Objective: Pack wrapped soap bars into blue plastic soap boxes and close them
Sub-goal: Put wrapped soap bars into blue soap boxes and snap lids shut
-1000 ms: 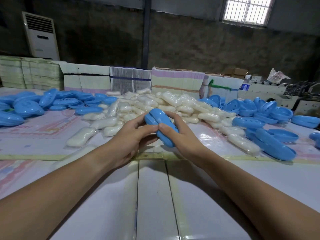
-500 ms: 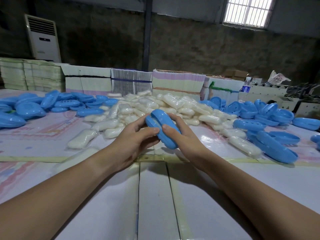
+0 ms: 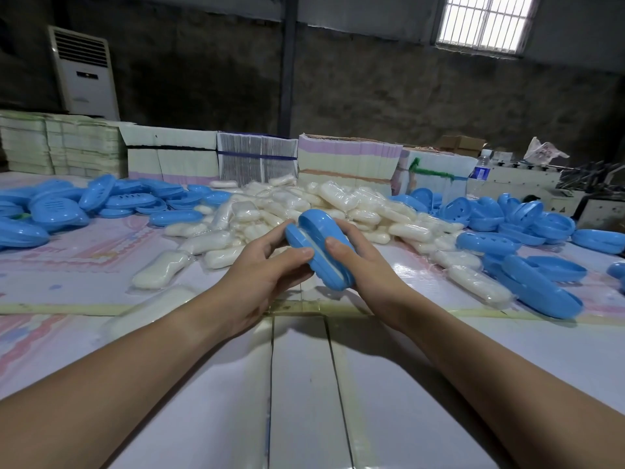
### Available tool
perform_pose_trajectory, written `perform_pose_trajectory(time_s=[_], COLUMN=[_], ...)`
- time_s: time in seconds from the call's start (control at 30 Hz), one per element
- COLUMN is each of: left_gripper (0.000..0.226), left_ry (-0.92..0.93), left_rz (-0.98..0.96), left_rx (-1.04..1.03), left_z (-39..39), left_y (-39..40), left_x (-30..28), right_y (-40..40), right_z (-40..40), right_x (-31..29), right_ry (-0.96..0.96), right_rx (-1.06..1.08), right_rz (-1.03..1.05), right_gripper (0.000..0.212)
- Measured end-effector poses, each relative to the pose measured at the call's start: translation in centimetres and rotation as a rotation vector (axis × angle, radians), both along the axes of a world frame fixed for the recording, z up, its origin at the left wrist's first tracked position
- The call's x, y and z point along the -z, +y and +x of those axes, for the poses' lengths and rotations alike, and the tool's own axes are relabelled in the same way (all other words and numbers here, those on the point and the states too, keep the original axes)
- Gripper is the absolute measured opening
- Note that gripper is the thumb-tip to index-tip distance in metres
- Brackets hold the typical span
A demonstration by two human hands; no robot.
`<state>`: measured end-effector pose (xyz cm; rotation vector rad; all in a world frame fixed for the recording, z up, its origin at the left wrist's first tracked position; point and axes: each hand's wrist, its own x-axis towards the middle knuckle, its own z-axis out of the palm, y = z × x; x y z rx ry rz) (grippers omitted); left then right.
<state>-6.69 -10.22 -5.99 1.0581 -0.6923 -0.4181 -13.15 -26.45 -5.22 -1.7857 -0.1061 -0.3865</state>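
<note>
A blue soap box is held up on edge above the table, its two halves nearly together with a thin white strip of soap showing in the seam between them. The left hand grasps the box from the left, thumb pressed on the near face and fingers curled round behind. The right hand grasps it from the right, thumb on the near face just across the seam from the other thumb, fingers wrapped round the far side. Behind the hands lies a big heap of wrapped soap bars, spilling toward both sides of the table; one single bar lies apart at the left front of the heap. Loose blue box halves are piled at the far left, and more of them at the right, with a box lying nearest at the right edge of the soap. Along the back of the table stand stacks of flat printed cartons. A white air conditioner stands against the dark wall at the left, and a barred window is high up at the right.
</note>
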Motion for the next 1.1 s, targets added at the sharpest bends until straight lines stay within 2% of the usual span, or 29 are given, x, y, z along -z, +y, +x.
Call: perform_pose_trajectory(time_s=[0.1, 0.23, 0.43, 0.6, 0.7, 0.83, 1.1], left_gripper=[0.036, 0.038, 0.037, 0.037, 0.036, 0.043, 0.039], left_ry=[0.015, 0.034, 0.046, 0.022, -0.009, -0.034, -0.033], left_rz=[-0.013, -0.024, -0.005, -0.023, -0.019, 0.021, 0.01], left_rx=[0.007, 0.001, -0.009, 0.039, 0.039, 0.066, 0.047], left_z=[-0.03, 0.01, 0.4, 0.41, 0.43, 0.3, 0.14], left_y=[0.02, -0.02, -0.01, -0.04, -0.03, 0.14, -0.19], left_x=[0.0, 0.02, 0.2, 0.34, 0.37, 0.31, 0.32], right_y=[-0.11, -0.16, 0.02, 0.11, 0.0, -0.25, -0.08], right_z=[-0.05, 0.06, -0.06, -0.2, 0.0, 0.21, 0.22], right_x=[0.05, 0.11, 0.12, 0.04, 0.23, 0.53, 0.5], right_ry=[0.021, 0.04, 0.021, 0.03, 0.006, -0.018, -0.057], right_rx=[-0.013, -0.011, -0.021, -0.031, -0.017, -0.046, -0.05], right_rz=[-0.015, -0.018, -0.133, -0.127, -0.165, -0.236, -0.22], right_gripper=[0.031, 0.043, 0.042, 0.039, 0.044, 0.041, 0.037])
